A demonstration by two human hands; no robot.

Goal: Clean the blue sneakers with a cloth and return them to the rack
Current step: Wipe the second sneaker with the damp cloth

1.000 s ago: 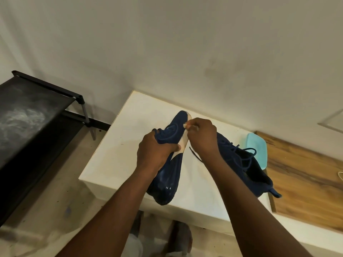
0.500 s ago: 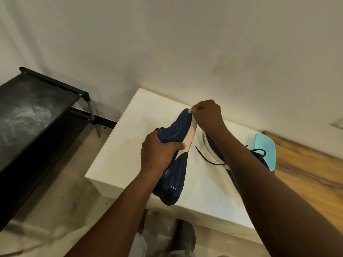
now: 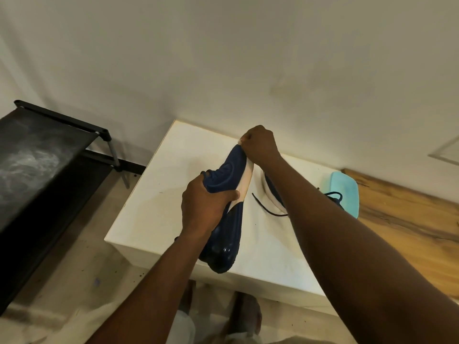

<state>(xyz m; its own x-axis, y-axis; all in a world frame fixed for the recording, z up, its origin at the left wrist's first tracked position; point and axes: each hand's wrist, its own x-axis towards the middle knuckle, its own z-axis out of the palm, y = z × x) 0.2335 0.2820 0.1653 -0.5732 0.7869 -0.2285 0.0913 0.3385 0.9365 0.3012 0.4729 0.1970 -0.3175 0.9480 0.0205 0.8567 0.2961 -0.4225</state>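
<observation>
Our left hand (image 3: 203,209) grips one blue sneaker (image 3: 224,234) over the white table (image 3: 154,209), sole up. Our right hand (image 3: 260,145) pinches a small white cloth (image 3: 242,141) against its toe. The other sneaker (image 3: 272,192) lies on the table, near a light blue dish (image 3: 345,187).

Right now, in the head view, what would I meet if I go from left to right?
Black rack → sneaker gripped by the left hand → second sneaker → light blue dish → wooden board.
</observation>
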